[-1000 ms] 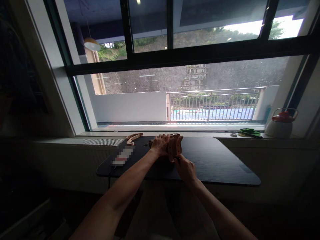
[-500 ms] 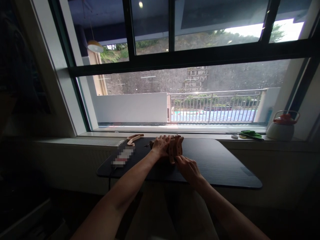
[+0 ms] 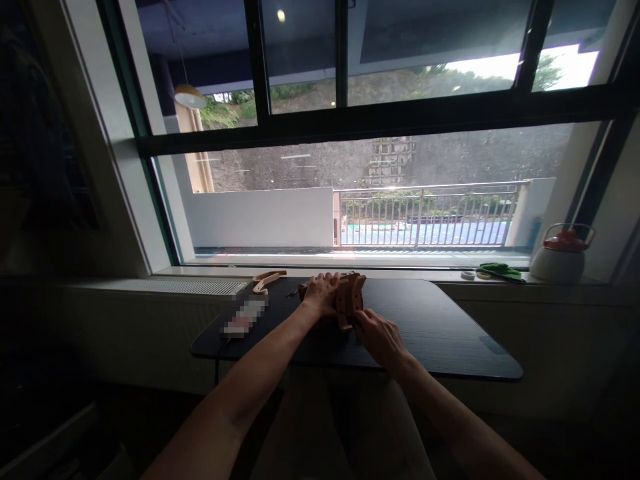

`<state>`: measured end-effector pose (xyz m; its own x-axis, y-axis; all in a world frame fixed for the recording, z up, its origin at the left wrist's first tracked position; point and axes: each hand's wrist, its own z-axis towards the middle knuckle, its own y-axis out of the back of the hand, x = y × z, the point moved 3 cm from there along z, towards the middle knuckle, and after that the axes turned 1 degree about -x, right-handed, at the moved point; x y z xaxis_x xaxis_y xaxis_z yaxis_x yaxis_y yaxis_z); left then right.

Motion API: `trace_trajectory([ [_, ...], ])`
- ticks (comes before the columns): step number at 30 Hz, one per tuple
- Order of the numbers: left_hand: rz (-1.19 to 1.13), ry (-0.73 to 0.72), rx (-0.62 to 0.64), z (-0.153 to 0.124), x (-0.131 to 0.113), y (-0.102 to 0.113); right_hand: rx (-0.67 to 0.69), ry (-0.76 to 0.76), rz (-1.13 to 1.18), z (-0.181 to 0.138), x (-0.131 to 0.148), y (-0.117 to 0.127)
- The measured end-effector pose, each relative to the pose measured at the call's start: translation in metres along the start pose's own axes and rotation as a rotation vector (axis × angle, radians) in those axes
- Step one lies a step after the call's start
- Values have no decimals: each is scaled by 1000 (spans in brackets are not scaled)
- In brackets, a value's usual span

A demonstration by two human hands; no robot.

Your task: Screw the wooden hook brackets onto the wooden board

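Since the earlier frames the right hand (image 3: 381,335) has crept forward along the table toward the wooden piece, and the camera has tipped slightly, so the whole scene sits a little lower; the left hand has hardly shifted.

Head view: a person sits at a dark table (image 3: 440,333) set against a wide window. Both bare forearms reach forward from the bottom of the frame. The left hand (image 3: 321,293) lies over the left side and top of a small wooden assembly (image 3: 351,297), fingers curled down around it in a hold. The assembly is light brown, built of flat slats with small holes, and stands on the table near its far edge, between the two hands. The right hand is just in front of and to the right of it, fingers bent narrowly, with the fingertips touching its lower near corner; whether they pinch a part or a small tool there is too dim to tell.

To the left of the left hand, a loose curved wooden piece (image 3: 267,278) lies at the table's far edge. On the window ledge at the right are a green object (image 3: 500,270) and a white pot with an orange lid (image 3: 561,253).
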<state>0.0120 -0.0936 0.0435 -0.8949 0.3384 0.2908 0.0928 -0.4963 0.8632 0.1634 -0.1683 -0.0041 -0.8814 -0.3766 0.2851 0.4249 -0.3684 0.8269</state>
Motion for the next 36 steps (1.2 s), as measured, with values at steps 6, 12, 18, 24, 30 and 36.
trace_trajectory([
  [6, -13, -11, 3, 1, 1, -1, -13, -55, 15, -3, -1, -15],
  [12, -14, -9, -13, 0, 1, -1, 13, -164, 89, 2, -17, -17],
  [18, -28, -24, -14, -3, 0, 0, -85, -113, 71, -10, -13, 9],
  [24, -23, -25, -21, -4, -1, 2, -152, 3, -6, -12, 4, 15],
  [30, -24, -25, -8, -4, 0, 1, -181, 80, -52, -5, 9, 16],
  [36, -28, -24, -4, -4, -1, 1, -200, 118, -83, 0, 12, 13],
])
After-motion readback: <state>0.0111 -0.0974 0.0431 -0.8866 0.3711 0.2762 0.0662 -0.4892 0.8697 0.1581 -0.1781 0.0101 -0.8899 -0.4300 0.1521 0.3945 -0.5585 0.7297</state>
